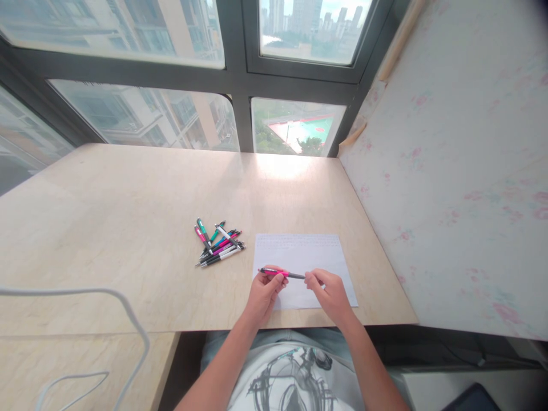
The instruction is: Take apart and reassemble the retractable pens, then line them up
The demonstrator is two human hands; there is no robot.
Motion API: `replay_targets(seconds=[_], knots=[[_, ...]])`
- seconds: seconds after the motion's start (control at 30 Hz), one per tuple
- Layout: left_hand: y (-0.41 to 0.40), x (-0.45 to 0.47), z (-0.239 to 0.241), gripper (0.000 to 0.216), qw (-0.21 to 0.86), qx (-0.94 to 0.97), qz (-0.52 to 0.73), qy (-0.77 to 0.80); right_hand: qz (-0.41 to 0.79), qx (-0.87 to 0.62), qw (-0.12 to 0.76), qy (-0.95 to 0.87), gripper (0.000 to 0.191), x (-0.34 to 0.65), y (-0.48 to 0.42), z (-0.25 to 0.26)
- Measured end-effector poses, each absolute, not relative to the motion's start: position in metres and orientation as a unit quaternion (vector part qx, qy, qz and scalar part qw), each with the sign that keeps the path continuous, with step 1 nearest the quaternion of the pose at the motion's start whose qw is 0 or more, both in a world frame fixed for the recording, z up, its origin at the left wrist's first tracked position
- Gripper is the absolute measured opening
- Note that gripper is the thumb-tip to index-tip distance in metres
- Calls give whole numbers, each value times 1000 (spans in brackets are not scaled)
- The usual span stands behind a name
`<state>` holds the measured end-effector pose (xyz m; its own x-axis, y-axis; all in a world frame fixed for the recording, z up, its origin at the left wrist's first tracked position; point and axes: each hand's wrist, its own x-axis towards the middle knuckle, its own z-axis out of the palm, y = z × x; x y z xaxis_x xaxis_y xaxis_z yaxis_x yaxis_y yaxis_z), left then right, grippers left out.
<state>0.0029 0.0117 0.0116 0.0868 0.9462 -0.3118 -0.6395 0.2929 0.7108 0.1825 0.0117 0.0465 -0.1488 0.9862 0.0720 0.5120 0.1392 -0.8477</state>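
Note:
Above a sheet of paper (306, 254) I hold a pink pen (280, 273) with a black grip, lying nearly level. My left hand (264, 292) is closed round its pink barrel, near the clip end. At the other end, the fingers of my right hand (330, 291) pinch the pen's tip, which they hide. Small rows of writing run along the top of the paper; the lower part is partly covered by my hands. Left of the paper lies a loose pile of pens (220, 244) in green, pink, blue, purple, white and black.
The pale wooden desk (141, 217) reaches back to a dark window frame (240, 80). On the right stands a wall with floral paper (462, 171). A white cable (128, 308) loops over the left front. A dark flat object (473, 398) lies low at right.

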Motion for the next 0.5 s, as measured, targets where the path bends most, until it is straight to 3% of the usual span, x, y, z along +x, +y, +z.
replay_targets(seconds=[0.1, 0.33, 0.5], knots=[[11, 3, 10, 21, 707, 200, 560, 381, 365, -559, 336, -665, 42, 182, 13, 45], [12, 3, 10, 19, 708, 202, 562, 377, 367, -551, 360, -658, 18, 181, 11, 52], [12, 3, 9, 19, 712, 203, 559, 374, 381, -546, 333, -668, 41, 182, 11, 48]])
